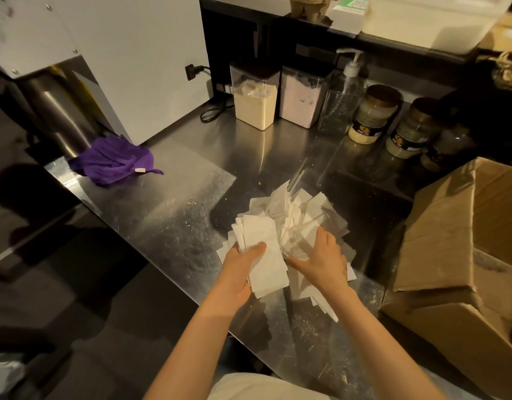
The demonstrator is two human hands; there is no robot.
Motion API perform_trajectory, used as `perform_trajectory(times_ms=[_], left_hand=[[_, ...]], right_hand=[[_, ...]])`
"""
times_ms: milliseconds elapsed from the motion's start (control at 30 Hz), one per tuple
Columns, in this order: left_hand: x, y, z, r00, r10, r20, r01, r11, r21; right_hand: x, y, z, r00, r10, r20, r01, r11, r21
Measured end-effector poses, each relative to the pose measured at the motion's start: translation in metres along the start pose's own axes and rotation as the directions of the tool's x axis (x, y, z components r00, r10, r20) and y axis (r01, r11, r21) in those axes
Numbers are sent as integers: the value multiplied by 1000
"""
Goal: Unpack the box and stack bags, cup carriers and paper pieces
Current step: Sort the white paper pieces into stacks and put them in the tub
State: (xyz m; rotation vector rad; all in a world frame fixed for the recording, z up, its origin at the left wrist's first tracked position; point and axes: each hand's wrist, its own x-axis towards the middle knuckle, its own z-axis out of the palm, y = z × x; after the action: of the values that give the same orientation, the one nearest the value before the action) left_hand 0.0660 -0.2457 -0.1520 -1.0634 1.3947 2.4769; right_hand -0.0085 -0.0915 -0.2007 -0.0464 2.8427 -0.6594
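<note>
A messy heap of white paper pieces (298, 217) lies on the steel counter (168, 215) in front of me. My left hand (240, 264) grips a bundle of those pieces, thumb pressed on top of the bundle. My right hand (321, 258) rests on the heap's right side, fingers spread and curled into the papers. An open cardboard box (451, 235) stands at the right edge of the counter, flaps up; its inside is hidden from me.
A purple cloth (113, 161) lies at the counter's left beside a white machine (128, 53). Along the back stand two clear powder containers (256, 99), a pump bottle (342, 93) and several jars (373, 114). The counter's front edge runs diagonally near my arms.
</note>
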Motion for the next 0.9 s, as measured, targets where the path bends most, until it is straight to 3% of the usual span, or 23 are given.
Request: perform_trajectory(times_ms=[267,467,600,667,767,900], left_hand=[[0,0,-2,1000,-5,16,5,1000,6],[1,-3,-1,1000,-11,10,11,1000,9],[3,-4,-3,1000,-4,9,4,1000,5],[5,-5,-4,1000,-5,10,5,1000,-9],[5,-7,-2,1000,-16,10,16,1000,-11],[4,-8,2,999,-13,33,13,1000,-6]], right_hand=[[-2,2,-6,999,47,-26,-45,995,89],[-5,-1,-5,999,32,43,-31,999,-13],[-12,5,-11,1000,15,-8,-14,997,76],[-17,13,-15,999,7,53,-12,994,109],[-27,25,-18,988,16,156,-26,998,65],[-38,39,-18,984,89,153,-81,995,-58]])
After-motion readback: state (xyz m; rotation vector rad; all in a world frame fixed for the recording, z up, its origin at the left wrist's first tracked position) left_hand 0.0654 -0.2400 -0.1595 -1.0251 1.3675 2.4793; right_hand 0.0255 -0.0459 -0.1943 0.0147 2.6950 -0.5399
